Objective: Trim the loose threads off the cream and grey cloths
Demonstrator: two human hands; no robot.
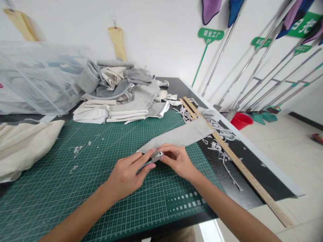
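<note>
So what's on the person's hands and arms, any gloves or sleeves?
Nothing worn that shows: the left hand and right hand are bare, no gloves, rings or watch visible. Both forearms are uncovered up to the picture's edge, with no sleeves in view.

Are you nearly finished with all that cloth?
Looks partway. Done: folded pieces are stacked and thread trimmings lie by the wooden ruler. In hand: the left hand and right hand work a small tool at the grey strip's near end. Left: a jumbled fabric heap.
</note>
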